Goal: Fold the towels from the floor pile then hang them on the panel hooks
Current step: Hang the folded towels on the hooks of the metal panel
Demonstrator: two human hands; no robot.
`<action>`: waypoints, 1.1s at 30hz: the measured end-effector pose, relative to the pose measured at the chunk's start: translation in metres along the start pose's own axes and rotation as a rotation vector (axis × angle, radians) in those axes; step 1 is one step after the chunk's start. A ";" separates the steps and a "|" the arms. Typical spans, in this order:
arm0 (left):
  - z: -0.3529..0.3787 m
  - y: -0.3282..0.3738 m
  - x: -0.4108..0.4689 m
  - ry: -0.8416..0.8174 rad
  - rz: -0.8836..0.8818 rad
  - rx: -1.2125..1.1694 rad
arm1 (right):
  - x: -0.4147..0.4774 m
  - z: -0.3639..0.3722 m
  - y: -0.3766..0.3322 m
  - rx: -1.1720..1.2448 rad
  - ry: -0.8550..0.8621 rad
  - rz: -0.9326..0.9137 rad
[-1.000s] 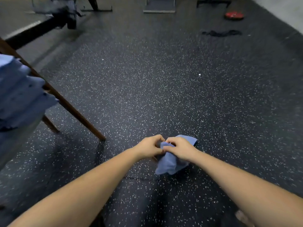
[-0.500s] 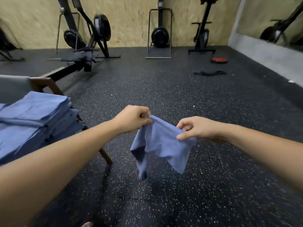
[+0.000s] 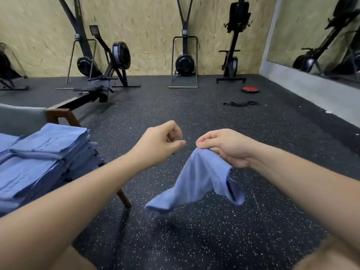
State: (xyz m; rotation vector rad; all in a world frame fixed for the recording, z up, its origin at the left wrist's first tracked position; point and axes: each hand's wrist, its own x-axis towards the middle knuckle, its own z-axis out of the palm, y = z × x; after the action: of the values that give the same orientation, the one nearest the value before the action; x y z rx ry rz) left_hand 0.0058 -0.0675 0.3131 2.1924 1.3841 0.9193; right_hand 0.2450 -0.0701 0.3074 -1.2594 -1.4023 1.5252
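Observation:
A crumpled blue towel (image 3: pixel 196 184) hangs in the air in front of me, above the speckled black floor. My right hand (image 3: pixel 224 147) pinches its upper edge, and the cloth droops down and to the left from there. My left hand (image 3: pixel 161 143) is a short way to the left of the towel, fingers curled, holding nothing. A stack of folded blue towels (image 3: pixel 42 158) lies on a chair at the left. No panel hooks are in view.
The chair (image 3: pixel 58 115) has a wooden frame and a leg (image 3: pixel 124 197) reaching the floor near my left forearm. Rowing machines (image 3: pixel 109 63) and an exercise machine (image 3: pixel 184 63) stand along the plywood wall. A red weight plate (image 3: pixel 250 89) and a black band (image 3: pixel 240 103) lie far right.
I lifted the towel off the floor and raised my view. My left hand has let go of the towel's edge; only my right hand holds it now.

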 end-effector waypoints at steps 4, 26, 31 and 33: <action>0.020 0.044 -0.023 0.028 0.147 -0.118 | 0.003 0.013 0.001 0.076 0.084 -0.041; 0.041 0.034 -0.009 0.082 0.240 -0.039 | 0.004 -0.027 0.002 0.306 0.315 0.019; 0.056 0.041 -0.012 -0.017 0.257 0.104 | 0.005 -0.023 0.001 0.353 0.342 0.014; 0.060 0.038 -0.008 -0.007 0.234 0.183 | 0.005 -0.021 0.001 0.358 0.343 0.000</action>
State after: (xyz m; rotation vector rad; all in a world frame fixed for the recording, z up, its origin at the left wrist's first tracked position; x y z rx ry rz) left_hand 0.0702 -0.0902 0.2915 2.5349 1.2722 0.8919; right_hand 0.2634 -0.0598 0.3067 -1.2217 -0.8663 1.4026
